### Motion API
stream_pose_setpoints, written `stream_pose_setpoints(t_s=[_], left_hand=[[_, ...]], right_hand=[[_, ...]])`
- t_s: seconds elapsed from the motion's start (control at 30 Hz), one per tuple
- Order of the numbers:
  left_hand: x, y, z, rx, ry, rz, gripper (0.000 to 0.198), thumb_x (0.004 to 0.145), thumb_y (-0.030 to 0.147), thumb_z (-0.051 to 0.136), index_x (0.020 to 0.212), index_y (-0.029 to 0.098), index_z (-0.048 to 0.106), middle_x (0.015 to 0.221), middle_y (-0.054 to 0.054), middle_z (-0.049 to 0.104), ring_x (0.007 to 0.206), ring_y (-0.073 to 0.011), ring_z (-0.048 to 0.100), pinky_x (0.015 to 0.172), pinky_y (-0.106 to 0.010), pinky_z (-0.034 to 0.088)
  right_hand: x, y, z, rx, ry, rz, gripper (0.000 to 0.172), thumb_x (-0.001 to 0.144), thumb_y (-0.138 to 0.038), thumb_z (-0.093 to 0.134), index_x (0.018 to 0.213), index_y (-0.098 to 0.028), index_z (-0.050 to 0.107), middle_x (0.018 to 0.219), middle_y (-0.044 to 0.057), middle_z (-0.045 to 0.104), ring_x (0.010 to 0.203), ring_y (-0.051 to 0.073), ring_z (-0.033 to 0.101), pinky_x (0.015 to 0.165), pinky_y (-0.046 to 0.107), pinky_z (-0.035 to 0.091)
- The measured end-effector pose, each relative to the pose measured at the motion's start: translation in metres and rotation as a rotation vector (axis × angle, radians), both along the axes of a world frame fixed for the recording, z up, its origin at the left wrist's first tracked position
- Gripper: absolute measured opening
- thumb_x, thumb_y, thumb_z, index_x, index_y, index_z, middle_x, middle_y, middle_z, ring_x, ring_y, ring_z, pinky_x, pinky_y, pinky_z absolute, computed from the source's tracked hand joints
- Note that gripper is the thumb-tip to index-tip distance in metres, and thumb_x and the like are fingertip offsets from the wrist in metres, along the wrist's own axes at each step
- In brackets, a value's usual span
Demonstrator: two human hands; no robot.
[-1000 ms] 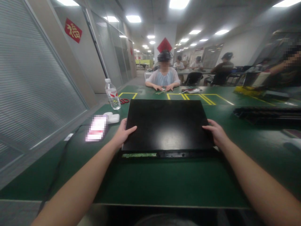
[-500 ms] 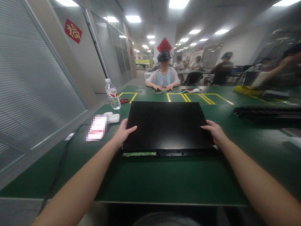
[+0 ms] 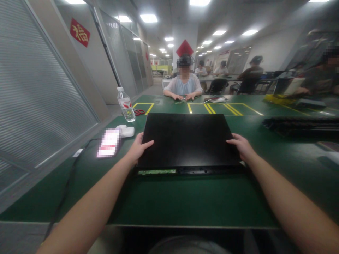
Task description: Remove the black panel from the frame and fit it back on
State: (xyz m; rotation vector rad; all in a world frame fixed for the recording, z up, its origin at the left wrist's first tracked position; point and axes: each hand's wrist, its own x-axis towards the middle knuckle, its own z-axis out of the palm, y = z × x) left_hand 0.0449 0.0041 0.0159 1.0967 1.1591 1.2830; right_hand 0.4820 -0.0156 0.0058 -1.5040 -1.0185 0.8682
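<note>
A large flat black panel lies on the green table in front of me. Along its near edge a strip with a green circuit board shows. My left hand grips the panel's left edge, thumb on top and fingers underneath. My right hand grips the right edge the same way, thumb lying on the black surface.
Left of the panel lie a lit phone with a dark cable, a white object, a water bottle and red scissors. A black tray sits at the right. A person sits across the table; others work behind.
The panel's far edge has come down slightly and the bright reflection on it has gone. Both hands keep their grip on its sides.
</note>
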Motion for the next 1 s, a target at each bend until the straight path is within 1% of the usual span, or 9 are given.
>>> stream_pose_setpoints(t_s=[0.13,0.3,0.47,0.6,0.7,0.83,1.0], left_hand=[[0.0003,0.0002,0.0002,0.008,0.009,0.003,0.062,0.063,0.023,0.088,0.115,0.024,0.055,0.107,-0.004,0.073,0.097,-0.025,0.072,0.092,-0.044,0.057],[0.0007,-0.0011,0.002,0.006,0.029,0.009,0.061,0.063,0.022,0.088,0.114,0.023,0.055,0.105,-0.004,0.072,0.097,-0.0242,0.072,0.093,-0.043,0.056],[0.0001,-0.0017,0.0026,-0.016,0.03,0.004,0.062,0.062,0.024,0.089,0.113,0.023,0.054,0.105,-0.004,0.072,0.094,-0.0249,0.072,0.09,-0.044,0.058],[0.0003,-0.0015,0.0026,-0.032,0.012,-0.002,0.061,0.062,0.02,0.089,0.111,0.023,0.054,0.102,-0.004,0.073,0.093,-0.0251,0.073,0.088,-0.044,0.059],[0.001,-0.0018,0.0026,-0.035,-0.005,-0.009,0.06,0.062,0.017,0.088,0.11,0.023,0.053,0.101,-0.004,0.073,0.091,-0.0244,0.074,0.086,-0.043,0.06],[0.0018,-0.0026,0.003,-0.021,-0.03,-0.02,0.058,0.063,0.014,0.087,0.109,0.023,0.052,0.099,-0.003,0.074,0.089,-0.0231,0.074,0.085,-0.042,0.061],[0.0018,-0.0023,0.0036,-0.028,-0.049,-0.034,0.057,0.064,0.011,0.086,0.107,0.023,0.051,0.098,-0.003,0.074,0.091,-0.0248,0.075,0.085,-0.043,0.062]], right_hand=[[0.0004,0.0004,-0.0006,0.001,-0.013,0.002,0.03,0.063,-0.026,0.068,0.093,-0.025,0.064,0.085,0.004,0.075,0.081,0.026,0.071,0.072,0.04,0.057],[-0.0007,-0.0005,0.0009,-0.016,0.043,-0.003,0.032,0.06,-0.025,0.069,0.092,-0.024,0.064,0.086,0.003,0.075,0.081,0.026,0.071,0.071,0.038,0.057],[0.0019,0.0009,-0.0017,-0.021,-0.008,0.008,0.034,0.061,-0.027,0.067,0.095,-0.025,0.064,0.083,0.003,0.075,0.076,0.026,0.07,0.067,0.038,0.056],[0.0044,0.0022,-0.0033,-0.019,-0.008,0.009,0.034,0.061,-0.027,0.068,0.094,-0.025,0.064,0.084,0.003,0.074,0.078,0.026,0.07,0.068,0.039,0.056],[0.0041,0.002,-0.0021,-0.019,0.024,0.007,0.033,0.059,-0.026,0.068,0.092,-0.025,0.064,0.084,0.003,0.074,0.08,0.027,0.07,0.069,0.039,0.056],[0.0015,0.0004,0.0008,-0.027,0.093,-0.029,0.037,0.056,-0.024,0.071,0.092,-0.025,0.064,0.082,0.002,0.073,0.077,0.025,0.069,0.069,0.037,0.055],[-0.0015,-0.0019,0.0042,-0.026,0.123,-0.024,0.04,0.055,-0.022,0.072,0.094,-0.025,0.064,0.085,0.001,0.073,0.079,0.025,0.069,0.07,0.037,0.055]])
